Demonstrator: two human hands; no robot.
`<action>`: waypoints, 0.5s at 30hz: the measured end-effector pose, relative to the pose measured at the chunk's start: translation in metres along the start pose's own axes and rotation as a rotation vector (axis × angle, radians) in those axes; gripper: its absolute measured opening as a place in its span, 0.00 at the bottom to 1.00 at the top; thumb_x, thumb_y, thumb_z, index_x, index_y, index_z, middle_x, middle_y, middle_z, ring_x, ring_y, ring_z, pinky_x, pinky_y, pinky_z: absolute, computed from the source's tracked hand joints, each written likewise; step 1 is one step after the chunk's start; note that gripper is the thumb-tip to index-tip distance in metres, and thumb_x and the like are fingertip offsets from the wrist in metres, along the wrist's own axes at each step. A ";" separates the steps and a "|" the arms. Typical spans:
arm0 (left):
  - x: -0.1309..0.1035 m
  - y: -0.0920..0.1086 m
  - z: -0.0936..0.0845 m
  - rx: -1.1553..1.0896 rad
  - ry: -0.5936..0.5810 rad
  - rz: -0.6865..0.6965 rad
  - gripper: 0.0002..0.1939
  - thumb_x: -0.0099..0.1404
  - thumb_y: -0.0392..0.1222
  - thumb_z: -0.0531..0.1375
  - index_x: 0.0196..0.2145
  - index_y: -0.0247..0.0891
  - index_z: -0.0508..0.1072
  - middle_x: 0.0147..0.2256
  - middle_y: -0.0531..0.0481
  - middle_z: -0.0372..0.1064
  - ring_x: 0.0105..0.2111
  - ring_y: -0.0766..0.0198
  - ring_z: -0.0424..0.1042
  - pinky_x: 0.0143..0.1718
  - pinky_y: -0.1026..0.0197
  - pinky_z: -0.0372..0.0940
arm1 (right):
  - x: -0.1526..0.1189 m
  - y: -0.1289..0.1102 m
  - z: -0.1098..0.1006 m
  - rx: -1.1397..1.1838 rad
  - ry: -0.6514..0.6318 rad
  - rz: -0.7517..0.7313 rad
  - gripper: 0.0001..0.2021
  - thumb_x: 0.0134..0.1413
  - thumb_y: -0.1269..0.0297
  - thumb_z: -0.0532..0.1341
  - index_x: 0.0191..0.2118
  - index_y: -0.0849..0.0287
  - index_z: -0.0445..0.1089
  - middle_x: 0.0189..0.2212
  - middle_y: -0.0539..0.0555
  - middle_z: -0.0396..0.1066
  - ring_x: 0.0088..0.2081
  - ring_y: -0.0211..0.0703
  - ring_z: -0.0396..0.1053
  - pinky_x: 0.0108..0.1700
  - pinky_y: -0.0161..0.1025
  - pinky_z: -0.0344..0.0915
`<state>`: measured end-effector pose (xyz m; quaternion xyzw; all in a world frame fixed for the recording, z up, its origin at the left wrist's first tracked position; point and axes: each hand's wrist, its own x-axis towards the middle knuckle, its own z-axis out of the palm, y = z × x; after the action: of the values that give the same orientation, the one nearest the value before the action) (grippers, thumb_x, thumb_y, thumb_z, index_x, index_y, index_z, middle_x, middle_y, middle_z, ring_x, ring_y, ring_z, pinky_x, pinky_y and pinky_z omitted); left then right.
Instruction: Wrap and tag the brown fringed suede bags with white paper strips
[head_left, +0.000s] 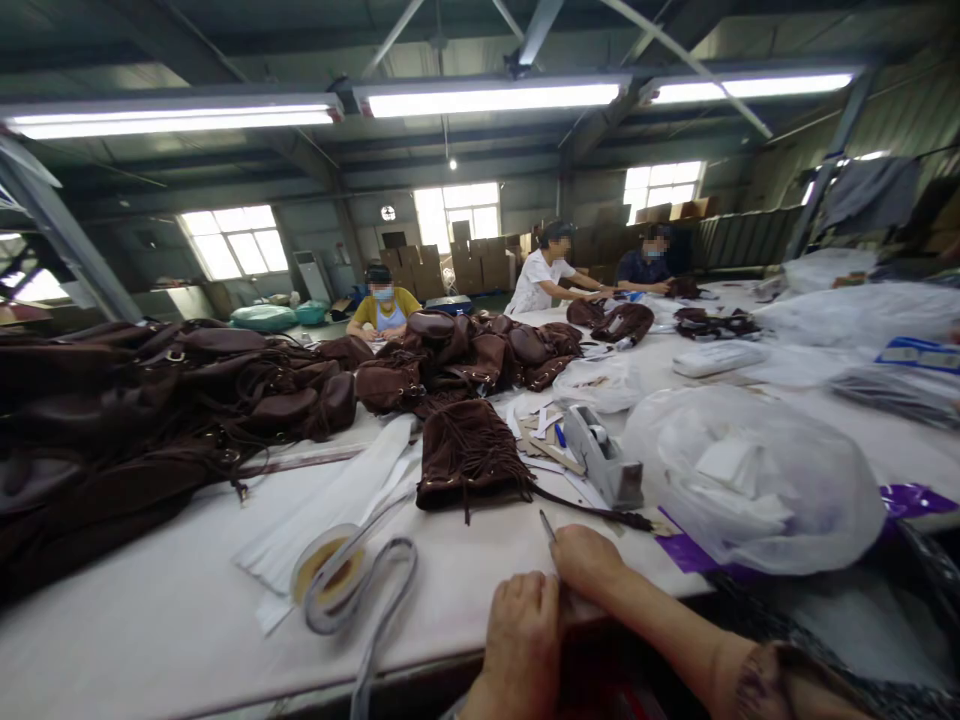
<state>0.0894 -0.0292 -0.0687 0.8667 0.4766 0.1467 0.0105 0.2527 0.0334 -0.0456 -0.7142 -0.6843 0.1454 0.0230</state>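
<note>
At the table's front edge, my right hand (589,560) is closed round a slim pen-like tool (547,525), its tip pointing up and away. Beside it on the left, my left hand (523,635) has its fingers bent together at the edge; whatever they hold, if anything, is hidden. A brown fringed bag (469,455) lies on the white table (225,620) beyond my hands, its strap (592,508) stretched out to the right. Behind the strap stands a grey tape dispenser (604,460).
Brown bags (285,390) are heaped at the left and centre. A tape roll (328,570) and grey cord (397,590) lie front left, near white strips (322,500). A stuffed plastic bag (757,480) sits at right. Three people are at the far side.
</note>
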 end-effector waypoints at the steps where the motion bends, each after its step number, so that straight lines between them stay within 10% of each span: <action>1: 0.004 0.005 0.008 -0.003 -0.016 0.004 0.13 0.67 0.34 0.58 0.48 0.39 0.74 0.42 0.45 0.73 0.41 0.55 0.71 0.44 0.53 0.67 | -0.002 0.000 0.000 -0.019 0.007 -0.019 0.17 0.63 0.65 0.52 0.38 0.66 0.78 0.38 0.70 0.79 0.43 0.60 0.77 0.43 0.48 0.68; 7: 0.008 -0.008 0.022 0.027 -0.092 0.037 0.06 0.66 0.33 0.60 0.39 0.41 0.75 0.38 0.48 0.73 0.40 0.55 0.71 0.38 0.57 0.65 | -0.008 0.004 0.005 -0.097 0.102 -0.092 0.17 0.68 0.63 0.49 0.46 0.65 0.73 0.41 0.67 0.77 0.44 0.55 0.75 0.44 0.45 0.66; 15: 0.003 -0.040 -0.025 0.017 -0.203 -0.111 0.10 0.68 0.32 0.54 0.39 0.40 0.75 0.40 0.47 0.72 0.39 0.60 0.70 0.37 0.61 0.61 | 0.001 0.012 -0.002 -0.087 -0.065 -0.696 0.08 0.57 0.70 0.58 0.34 0.54 0.75 0.33 0.50 0.73 0.33 0.39 0.69 0.33 0.34 0.55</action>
<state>0.0516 -0.0075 -0.0507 0.8495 0.5216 0.0534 0.0592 0.2644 0.0339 -0.0466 -0.4334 -0.8927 0.1219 0.0189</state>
